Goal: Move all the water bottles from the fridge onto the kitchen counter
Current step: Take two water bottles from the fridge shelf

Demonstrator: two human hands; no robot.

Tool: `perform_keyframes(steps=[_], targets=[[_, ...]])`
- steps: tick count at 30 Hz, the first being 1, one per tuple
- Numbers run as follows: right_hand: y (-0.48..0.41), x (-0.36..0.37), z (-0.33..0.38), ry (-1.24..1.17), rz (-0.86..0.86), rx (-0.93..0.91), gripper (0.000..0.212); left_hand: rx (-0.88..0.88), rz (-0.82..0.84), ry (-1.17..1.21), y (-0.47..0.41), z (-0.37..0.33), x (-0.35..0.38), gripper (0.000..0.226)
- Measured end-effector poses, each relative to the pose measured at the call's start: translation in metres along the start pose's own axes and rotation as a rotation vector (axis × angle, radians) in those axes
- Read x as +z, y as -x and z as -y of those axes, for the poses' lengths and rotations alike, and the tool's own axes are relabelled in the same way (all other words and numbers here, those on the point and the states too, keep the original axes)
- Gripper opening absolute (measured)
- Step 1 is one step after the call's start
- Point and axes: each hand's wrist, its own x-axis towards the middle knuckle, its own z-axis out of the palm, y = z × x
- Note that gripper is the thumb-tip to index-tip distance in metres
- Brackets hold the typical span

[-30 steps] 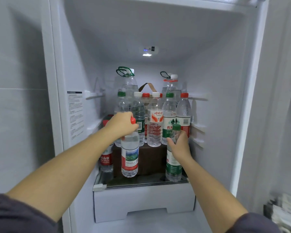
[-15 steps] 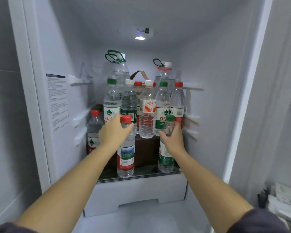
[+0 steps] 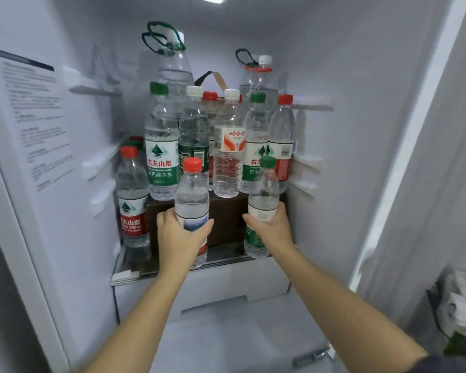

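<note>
The fridge stands open, and its glass shelf [image 3: 226,258] is full of clear water bottles. My left hand [image 3: 179,238] grips a red-capped bottle [image 3: 192,195] round its middle at the shelf's front. My right hand [image 3: 271,228] grips a green-capped bottle [image 3: 264,193] round its label, front right. Behind them, several bottles [image 3: 228,157] with green, white and red caps stand on a dark brown box [image 3: 226,211]. Two large jugs [image 3: 172,65] with loop handles stand at the back. One more red-capped bottle [image 3: 131,200] stands at the left wall, with others half hidden behind it.
A white drawer [image 3: 213,289] sits under the shelf. Ribbed shelf rails line both fridge walls, and a printed label [image 3: 33,114] is on the left wall. At the far right, outside the fridge, white packets [image 3: 460,308] are stacked.
Both hands have slid down from the bottle necks to the bottles' middles. The camera has moved closer to the shelf and tilted down.
</note>
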Motion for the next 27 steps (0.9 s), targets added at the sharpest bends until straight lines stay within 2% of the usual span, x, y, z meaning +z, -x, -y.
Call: perform_keyframes(steps=[5, 13, 21, 27], targets=[[-0.001, 0.004, -0.002, -0.007, -0.011, 0.045, 0.064, -0.029, 0.034, 0.177, 0.008, 0.002, 0.004, 0.052], [0.028, -0.002, 0.008, -0.019, -0.109, -0.012, 0.053, 0.026, 0.073, 0.229, 0.016, -0.003, 0.006, 0.051], [0.093, -0.039, 0.052, -0.009, -0.101, -0.050, 0.057, 0.175, 0.112, 0.290, 0.058, -0.054, -0.011, 0.052], [0.143, -0.089, 0.087, 0.005, -0.147, -0.056, 0.047, 0.219, 0.180, 0.381, 0.104, -0.094, -0.026, 0.053]])
